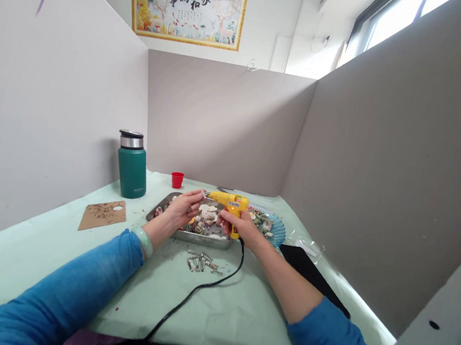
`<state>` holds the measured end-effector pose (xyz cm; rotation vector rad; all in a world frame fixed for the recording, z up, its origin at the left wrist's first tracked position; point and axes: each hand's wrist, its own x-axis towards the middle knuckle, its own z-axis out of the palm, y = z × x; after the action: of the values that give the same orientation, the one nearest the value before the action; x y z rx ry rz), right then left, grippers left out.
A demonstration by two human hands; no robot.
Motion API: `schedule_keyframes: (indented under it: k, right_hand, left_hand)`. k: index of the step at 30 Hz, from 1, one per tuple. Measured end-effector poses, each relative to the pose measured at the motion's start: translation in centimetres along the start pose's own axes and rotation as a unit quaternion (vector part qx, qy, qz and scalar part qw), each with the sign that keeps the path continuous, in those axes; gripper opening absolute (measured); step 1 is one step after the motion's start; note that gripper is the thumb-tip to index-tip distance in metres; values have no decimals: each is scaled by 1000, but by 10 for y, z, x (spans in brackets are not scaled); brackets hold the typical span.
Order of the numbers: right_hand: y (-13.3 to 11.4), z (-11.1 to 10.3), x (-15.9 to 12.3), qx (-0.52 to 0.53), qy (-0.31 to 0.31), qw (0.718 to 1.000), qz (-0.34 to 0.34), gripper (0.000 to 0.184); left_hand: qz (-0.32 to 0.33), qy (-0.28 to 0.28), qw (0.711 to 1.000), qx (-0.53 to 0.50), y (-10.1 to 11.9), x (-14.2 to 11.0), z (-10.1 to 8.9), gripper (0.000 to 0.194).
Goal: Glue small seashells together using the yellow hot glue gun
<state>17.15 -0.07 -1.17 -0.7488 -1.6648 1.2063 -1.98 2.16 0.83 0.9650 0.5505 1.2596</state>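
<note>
My right hand (237,225) is wrapped round the handle of a yellow hot glue gun (227,199), which points left. A black cord (199,288) runs from the base of its handle towards me. Close to the nozzle, my left hand (184,208) pinches a small whitish piece (203,194), too small to name surely. Both hands are above a metal tray (205,240) holding several seashells (207,214). Nearer to me, several small metal clips or pins (202,262) lie in a loose pile on the green table cover.
A blue plate (278,231) of small shells stands right of the tray, beside a black flat panel (312,277) and clear plastic wrap (308,244). To the left are a green bottle (132,169), a red cup (177,180) and stained cardboard (101,216). Grey partitions (224,121) enclose the table.
</note>
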Motion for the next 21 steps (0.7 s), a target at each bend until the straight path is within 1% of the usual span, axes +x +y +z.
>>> schedule_keyframes:
  k: [8, 12, 16, 19, 21]
  right_hand:
    - [-2, 1, -1, -12, 8, 1000, -3, 31]
    - [2, -1, 0, -25, -13, 1000, -15, 30]
    - [5, -3, 0, -30, -17, 999, -19, 31]
    - [3, -2, 0, -15, -7, 1000, -18, 32]
    - [0, -1, -1, -4, 1, 1000, -16, 32]
  left_hand:
    - [2, -2, 1000, -8, 0, 0, 0, 19]
    - [-6, 2, 1000, -22, 0, 0, 0, 19]
    - [-10, 2, 1000, -26, 1, -2, 2, 18]
    - [-8, -11, 1000, -25, 3, -3, 4, 18]
    - [-9, -31, 999, -27, 4, -4, 3, 18]
